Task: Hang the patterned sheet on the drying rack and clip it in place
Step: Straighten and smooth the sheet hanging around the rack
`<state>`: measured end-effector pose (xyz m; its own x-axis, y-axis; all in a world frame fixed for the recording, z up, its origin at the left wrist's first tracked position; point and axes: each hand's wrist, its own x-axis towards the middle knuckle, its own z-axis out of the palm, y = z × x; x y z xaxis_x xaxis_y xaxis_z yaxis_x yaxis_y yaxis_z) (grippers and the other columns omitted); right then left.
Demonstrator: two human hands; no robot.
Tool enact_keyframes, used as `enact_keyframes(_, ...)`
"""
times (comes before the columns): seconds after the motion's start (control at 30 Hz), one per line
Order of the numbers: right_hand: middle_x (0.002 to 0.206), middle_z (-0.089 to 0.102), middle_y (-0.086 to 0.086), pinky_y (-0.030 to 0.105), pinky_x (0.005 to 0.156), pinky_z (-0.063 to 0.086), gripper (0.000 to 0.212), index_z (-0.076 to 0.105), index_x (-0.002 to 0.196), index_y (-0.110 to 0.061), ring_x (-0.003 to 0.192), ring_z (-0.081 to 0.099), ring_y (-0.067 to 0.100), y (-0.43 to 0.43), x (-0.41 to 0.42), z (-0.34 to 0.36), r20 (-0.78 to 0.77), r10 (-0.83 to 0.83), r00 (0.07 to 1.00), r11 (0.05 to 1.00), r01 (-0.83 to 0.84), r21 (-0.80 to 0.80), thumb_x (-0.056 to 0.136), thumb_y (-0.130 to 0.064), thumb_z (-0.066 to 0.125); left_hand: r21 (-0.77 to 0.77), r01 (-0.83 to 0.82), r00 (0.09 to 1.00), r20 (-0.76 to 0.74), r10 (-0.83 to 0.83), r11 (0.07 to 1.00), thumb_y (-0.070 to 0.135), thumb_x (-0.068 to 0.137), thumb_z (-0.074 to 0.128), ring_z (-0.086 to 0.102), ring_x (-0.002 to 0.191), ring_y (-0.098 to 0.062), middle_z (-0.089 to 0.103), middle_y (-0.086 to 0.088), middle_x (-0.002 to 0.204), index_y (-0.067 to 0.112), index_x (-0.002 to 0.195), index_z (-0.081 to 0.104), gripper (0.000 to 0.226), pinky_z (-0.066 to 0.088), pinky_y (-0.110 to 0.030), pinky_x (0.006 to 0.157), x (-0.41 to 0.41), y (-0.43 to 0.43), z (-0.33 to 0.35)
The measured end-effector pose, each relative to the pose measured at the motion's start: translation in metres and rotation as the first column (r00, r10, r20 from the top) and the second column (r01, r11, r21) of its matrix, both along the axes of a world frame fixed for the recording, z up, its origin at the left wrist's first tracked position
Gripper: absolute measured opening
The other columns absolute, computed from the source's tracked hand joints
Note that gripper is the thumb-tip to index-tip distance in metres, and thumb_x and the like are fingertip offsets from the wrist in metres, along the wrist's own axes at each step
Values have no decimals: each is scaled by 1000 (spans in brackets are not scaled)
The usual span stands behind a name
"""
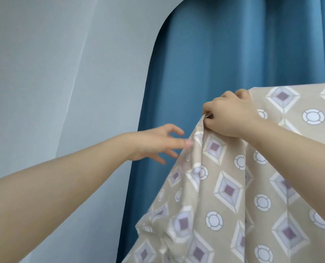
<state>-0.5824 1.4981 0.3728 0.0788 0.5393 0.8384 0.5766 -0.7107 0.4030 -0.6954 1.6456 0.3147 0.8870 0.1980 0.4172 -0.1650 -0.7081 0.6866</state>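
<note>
The patterned sheet [234, 186], beige with purple diamonds and white circles, hangs in folds across the lower right of the head view. Its top edge runs level at the upper right, draped over something hidden beneath it. My right hand [228, 116] grips a bunched fold of the sheet near its top left corner, fingers curled round the cloth. My left hand [156, 143] reaches in from the left with fingers spread and relaxed, its fingertips just at the sheet's left edge. No rack bar or clip is visible.
A blue curtain [224, 50] hangs behind the sheet and fills the upper right. A pale sheer curtain [59, 73] covers the left side.
</note>
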Motion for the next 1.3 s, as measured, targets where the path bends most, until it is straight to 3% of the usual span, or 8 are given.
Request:
enact_keyframes(0.17, 91, 61, -3, 40, 101, 21, 24, 61, 95, -25, 106, 43, 22, -1, 2, 2, -29, -6, 1000, 1000, 6, 1, 89, -24, 38, 98, -114, 993, 54, 109, 989, 14, 88, 63, 61, 69, -10, 64, 0, 77, 15, 80, 57, 9, 55, -30, 76, 18, 3, -10)
enact_keyframes(0.43, 101, 63, -2, 40, 103, 19, 22, 60, 101, -25, 110, 44, 23, 1, 14, -1, -23, 23, 999, 999, -23, 26, 93, -31, 40, 56, -371, 876, 353, 329, 927, 12, 89, 57, 56, 79, -18, 61, -2, 86, 16, 78, 57, 12, 47, -26, 67, 14, 27, 27)
enact_keyframes(0.53, 98, 61, -2, 41, 103, 19, 23, 59, 97, -25, 111, 43, 24, -4, 27, 0, -31, 25, 999, 999, -24, 29, 93, -33, 38, 84, -283, 947, 182, 265, 955, 27, 95, 50, 56, 73, -14, 60, -1, 89, 15, 91, 56, 14, 46, -17, 57, 15, 14, 22)
enact_keyframes(0.7, 84, 52, -1, 43, 104, 18, 23, 48, 78, -22, 104, 42, 26, 0, 31, 0, -52, -32, 998, 998, 35, 54, 95, -25, 33, -141, 156, 955, -231, -186, 978, 61, 79, 52, 65, 101, -11, 65, 8, 118, 35, 122, 51, 50, 53, -31, 82, 3, 9, -9)
enact_keyframes(0.9, 87, 56, 2, 44, 108, 15, 21, 52, 85, -20, 109, 43, 28, 10, 31, -5, -72, -32, 997, 997, 37, 72, 93, -19, 33, 183, -195, 954, -193, 230, 964, 12, 86, 64, 65, 88, -21, 67, -8, 104, 11, 104, 62, 19, 54, -31, 77, 30, 6, -28)
enact_keyframes(1.07, 126, 56, 0, 44, 96, 30, 45, 56, 120, -30, 114, 49, 31, 9, 28, -32, 174, 291, 941, 956, -278, -94, 76, -20, 49, -137, -274, 962, -35, 272, 952, 16, 96, 48, 56, 65, -19, 59, -6, 71, 10, 82, 59, 18, 44, -28, 65, 19, 24, -20)
enact_keyframes(1.17, 105, 66, -3, 38, 89, 30, 31, 66, 93, -31, 100, 59, 29, 19, 29, -60, 206, 422, 883, 887, -354, -298, 65, -27, 54, -267, -210, 975, 17, 223, 940, 14, 97, 45, 48, 38, -8, 49, 4, 45, 14, 66, 50, 32, 40, -24, 55, 15, 31, -21)
enact_keyframes(1.3, 74, 59, -8, 33, 87, 29, 23, 55, 72, -25, 88, 50, 21, 23, 24, -61, -144, 423, 895, 892, -439, -105, 90, -23, 42, -159, -198, 970, 113, 217, 967, 26, 93, 54, 53, 60, -9, 57, 4, 71, 20, 91, 59, 8, 43, -22, 61, 12, 35, -28)
